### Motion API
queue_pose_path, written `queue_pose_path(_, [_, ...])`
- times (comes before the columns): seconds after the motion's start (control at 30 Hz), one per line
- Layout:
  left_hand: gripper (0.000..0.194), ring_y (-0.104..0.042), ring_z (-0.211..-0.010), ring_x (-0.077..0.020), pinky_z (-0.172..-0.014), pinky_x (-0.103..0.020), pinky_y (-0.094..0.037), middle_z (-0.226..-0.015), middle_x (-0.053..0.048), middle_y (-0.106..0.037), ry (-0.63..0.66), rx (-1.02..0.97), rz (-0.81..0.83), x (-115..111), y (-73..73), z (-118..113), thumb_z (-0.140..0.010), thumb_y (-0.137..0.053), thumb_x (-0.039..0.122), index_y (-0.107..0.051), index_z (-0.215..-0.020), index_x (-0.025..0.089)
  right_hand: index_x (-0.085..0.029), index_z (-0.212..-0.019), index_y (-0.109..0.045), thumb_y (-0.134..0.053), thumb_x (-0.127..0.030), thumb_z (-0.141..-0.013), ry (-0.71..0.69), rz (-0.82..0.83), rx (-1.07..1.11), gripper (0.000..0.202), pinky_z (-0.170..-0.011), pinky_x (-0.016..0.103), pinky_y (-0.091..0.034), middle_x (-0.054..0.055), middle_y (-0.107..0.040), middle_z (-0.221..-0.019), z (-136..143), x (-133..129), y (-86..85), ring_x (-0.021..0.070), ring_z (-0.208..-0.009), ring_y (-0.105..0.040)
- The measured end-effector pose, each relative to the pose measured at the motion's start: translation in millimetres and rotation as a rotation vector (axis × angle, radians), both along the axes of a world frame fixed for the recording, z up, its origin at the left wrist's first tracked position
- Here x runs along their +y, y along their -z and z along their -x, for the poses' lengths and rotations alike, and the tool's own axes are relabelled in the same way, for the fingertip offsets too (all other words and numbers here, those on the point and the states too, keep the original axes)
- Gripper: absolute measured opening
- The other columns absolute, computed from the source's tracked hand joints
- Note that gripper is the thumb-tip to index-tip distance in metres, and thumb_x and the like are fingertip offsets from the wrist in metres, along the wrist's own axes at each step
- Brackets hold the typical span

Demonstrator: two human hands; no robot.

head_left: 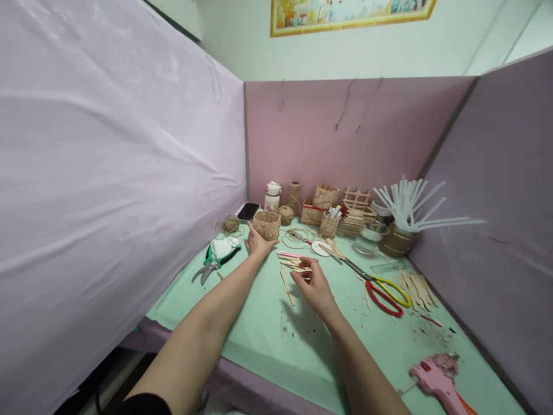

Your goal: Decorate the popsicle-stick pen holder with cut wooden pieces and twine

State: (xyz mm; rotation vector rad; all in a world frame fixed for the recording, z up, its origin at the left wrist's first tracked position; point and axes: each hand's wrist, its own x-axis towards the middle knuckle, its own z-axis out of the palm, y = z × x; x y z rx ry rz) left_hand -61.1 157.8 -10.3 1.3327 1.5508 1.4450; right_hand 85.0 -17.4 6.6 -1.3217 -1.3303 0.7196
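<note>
My left hand (pixel 258 245) reaches forward, its thumb and fingers spread around the near side of a small round pot made of wooden craft sticks (pixel 266 225). My right hand (pixel 314 285) hangs just right of a loose pile of wooden sticks (pixel 290 263). Its fingers are loosely bent and apart, and nothing shows in them. A pink stick (pixel 288 254) lies at the far side of that pile. One notched wooden stick (pixel 287 285) lies nearer to me, between my two forearms.
Green-handled pruning shears (pixel 213 264) lie left. Right are large scissors (pixel 380 291), more wooden sticks (pixel 417 290) and a pink hot glue gun (pixel 438 383). Behind stand a twine ball (pixel 285 215), a pen holder (pixel 329 223), a glass bowl (pixel 369 236) and a pot of glue sticks (pixel 398 239).
</note>
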Motion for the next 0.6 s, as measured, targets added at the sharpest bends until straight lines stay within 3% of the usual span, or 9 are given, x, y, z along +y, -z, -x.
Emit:
queue_pose_path(0.1, [0.137, -0.021, -0.145, -0.0375, -0.113, -0.052, -0.017, -0.149, -0.025, -0.035, 0.005, -0.065, 0.014, -4, -0.5, 14, -0.026, -0.092, 0.017, -0.023, -0.144, 0.022, -0.020, -0.112, -0.050, -0.062, -0.045, -0.077, -0.009, 0.029, 0.015, 0.044, -0.074, 0.038, -0.055, 0.010, -0.055, -0.112, -1, 0, 0.0, 0.0186, -0.079, -0.062])
queue_pose_path(0.17, [0.123, -0.026, -0.143, -0.0372, -0.113, -0.050, -0.022, -0.146, -0.022, -0.040, 0.005, -0.110, -0.004, -8, -3.0, 26, -0.027, -0.091, 0.014, -0.036, -0.137, 0.021, -0.020, -0.114, -0.050, -0.064, -0.046, -0.076, -0.014, 0.062, 0.011, 0.048, -0.077, 0.039, -0.054, 0.011, -0.056, -0.112, -4, 2, -2.8, 0.0205, -0.084, -0.062])
queue_pose_path(0.27, [0.070, -0.038, -0.136, -0.0330, -0.108, -0.042, -0.033, -0.130, -0.015, -0.056, -0.011, -0.190, -0.067, -14, -9.3, 42, -0.045, -0.084, 0.016, -0.059, -0.110, 0.019, -0.021, -0.121, -0.048, -0.069, -0.048, -0.072, -0.024, 0.074, -0.084, 0.061, -0.085, 0.043, -0.052, 0.011, -0.058, -0.112, -5, 18, -12.5, 0.0256, -0.099, -0.060])
queue_pose_path(0.37, [0.016, -0.055, -0.116, -0.0288, -0.099, -0.037, -0.041, -0.095, -0.009, -0.067, -0.025, -0.280, -0.118, -19, -16.3, 52, -0.063, -0.075, 0.024, -0.065, -0.075, 0.020, -0.020, -0.136, -0.039, -0.076, -0.049, -0.065, -0.039, 0.024, -0.198, 0.085, -0.097, 0.049, -0.045, 0.014, -0.056, -0.122, 0, 55, -25.5, 0.0302, -0.115, -0.054])
queue_pose_path(0.4, [0.011, -0.058, -0.108, -0.0278, -0.096, -0.036, -0.043, -0.086, -0.007, -0.067, -0.034, -0.312, -0.125, -19, -18.2, 54, -0.067, -0.072, 0.028, -0.064, -0.067, 0.020, -0.020, -0.139, -0.036, -0.079, -0.048, -0.061, -0.041, -0.004, -0.210, 0.094, -0.101, 0.050, -0.041, 0.016, -0.053, -0.127, 4, 71, -28.9, 0.0315, -0.120, -0.051])
queue_pose_path(0.47, [0.020, -0.060, -0.097, -0.0258, -0.090, -0.035, -0.045, -0.077, -0.006, -0.066, -0.072, -0.378, -0.130, -17, -20.5, 59, -0.073, -0.066, 0.034, -0.061, -0.060, 0.020, -0.019, -0.143, -0.031, -0.085, -0.044, -0.051, -0.068, -0.079, -0.171, 0.110, -0.107, 0.053, -0.033, 0.019, -0.046, -0.137, 15, 107, -32.3, 0.0343, -0.129, -0.044])
queue_pose_path(0.6, [0.016, -0.061, -0.089, -0.0197, -0.081, -0.031, -0.047, -0.085, -0.004, -0.065, -0.176, -0.510, -0.102, -7, -19.3, 70, -0.076, -0.060, 0.035, -0.064, -0.082, 0.021, -0.018, -0.148, -0.022, -0.091, -0.040, -0.039, -0.115, -0.140, -0.122, 0.131, -0.110, 0.051, -0.031, 0.020, -0.039, -0.145, 37, 164, -24.7, 0.0350, -0.135, -0.036])
